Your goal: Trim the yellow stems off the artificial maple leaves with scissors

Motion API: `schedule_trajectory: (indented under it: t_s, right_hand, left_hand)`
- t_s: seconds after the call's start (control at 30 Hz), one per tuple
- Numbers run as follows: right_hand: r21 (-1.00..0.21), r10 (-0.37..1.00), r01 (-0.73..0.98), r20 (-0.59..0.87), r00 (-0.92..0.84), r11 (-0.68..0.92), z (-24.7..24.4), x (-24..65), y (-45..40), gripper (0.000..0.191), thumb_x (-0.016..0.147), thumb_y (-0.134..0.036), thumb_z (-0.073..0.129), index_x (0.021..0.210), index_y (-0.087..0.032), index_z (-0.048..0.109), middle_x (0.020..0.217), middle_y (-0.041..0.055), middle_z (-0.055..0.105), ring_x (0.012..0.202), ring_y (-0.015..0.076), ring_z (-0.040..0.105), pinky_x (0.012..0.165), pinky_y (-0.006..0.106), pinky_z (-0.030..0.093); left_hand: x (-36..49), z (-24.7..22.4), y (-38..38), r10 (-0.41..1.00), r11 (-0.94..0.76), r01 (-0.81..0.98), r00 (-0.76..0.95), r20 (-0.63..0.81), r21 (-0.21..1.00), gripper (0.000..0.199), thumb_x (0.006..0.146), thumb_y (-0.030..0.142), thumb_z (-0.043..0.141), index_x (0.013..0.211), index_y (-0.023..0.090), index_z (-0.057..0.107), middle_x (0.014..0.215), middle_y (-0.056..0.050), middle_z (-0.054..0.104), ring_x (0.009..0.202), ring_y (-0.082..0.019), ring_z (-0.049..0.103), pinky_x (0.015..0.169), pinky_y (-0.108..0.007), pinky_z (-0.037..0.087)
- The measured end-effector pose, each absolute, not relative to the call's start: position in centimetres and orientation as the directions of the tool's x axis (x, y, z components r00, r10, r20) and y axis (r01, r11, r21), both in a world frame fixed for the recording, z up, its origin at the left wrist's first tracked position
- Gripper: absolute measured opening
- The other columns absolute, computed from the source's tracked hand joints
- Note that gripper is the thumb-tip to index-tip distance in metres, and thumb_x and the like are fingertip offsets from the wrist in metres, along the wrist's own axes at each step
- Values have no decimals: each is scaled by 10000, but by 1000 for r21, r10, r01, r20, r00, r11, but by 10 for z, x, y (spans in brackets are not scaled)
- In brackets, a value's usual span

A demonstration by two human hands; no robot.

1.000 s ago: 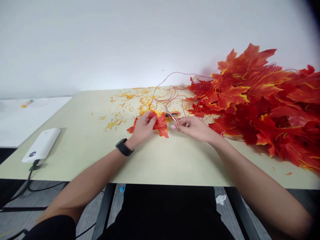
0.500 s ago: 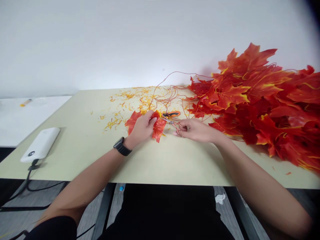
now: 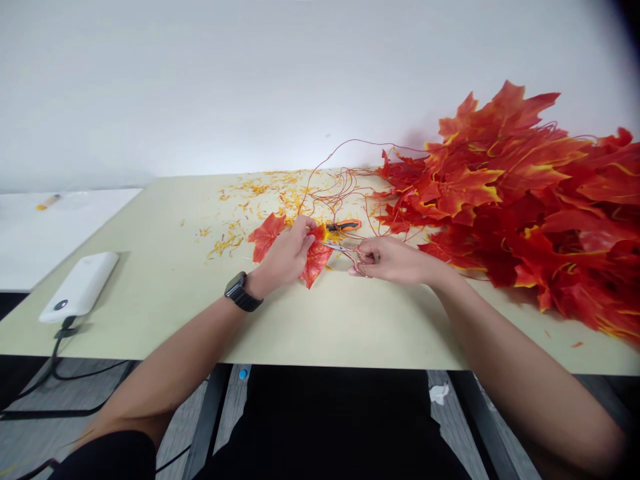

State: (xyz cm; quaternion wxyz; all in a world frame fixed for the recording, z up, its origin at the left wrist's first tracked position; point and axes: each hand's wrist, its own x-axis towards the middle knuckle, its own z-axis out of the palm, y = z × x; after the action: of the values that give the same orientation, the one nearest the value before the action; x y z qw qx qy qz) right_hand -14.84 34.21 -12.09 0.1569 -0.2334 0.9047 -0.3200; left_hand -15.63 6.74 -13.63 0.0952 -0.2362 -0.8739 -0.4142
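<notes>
My left hand point(image 3: 286, 253) pinches a red maple leaf point(image 3: 316, 261), which shows on both sides of the fingers. My right hand point(image 3: 390, 260) is closed round the rose-gold handles of small scissors point(image 3: 345, 249). The scissor blades point left and meet the leaf's right edge, close to my left fingertips. Yellow and orange trimmings point(image 3: 256, 189) lie scattered on the table point(image 3: 300, 323) behind the leaf. Just behind the scissors rests a tool with an orange and black handle point(image 3: 347, 226).
A large heap of red leaves point(image 3: 520, 193) covers the table's right side, with thin red wires point(image 3: 345, 185) trailing left from it. At the left lies a white power bank point(image 3: 83, 285) with a black cable. Beyond stands a white wall point(image 3: 225, 87).
The held leaf has turned slightly, and the scissor blades now sit a little lower against its right edge. Both hands keep their grips.
</notes>
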Motion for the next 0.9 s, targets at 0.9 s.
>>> schedule_trajectory:
  t_s: [0.9]
  right_hand:
    - [-525,-495,-362,-134,-858,770,-129,-150,340,394,927,-485,646,684,-197,529,662,0,518,614,136,401,609,328,217]
  left_hand:
    - [-157,-137,67,342,509,432,-895,285,745,75,1026,208,527,1088,243,549,686,21,542,638,-160,496,653,-313,325]
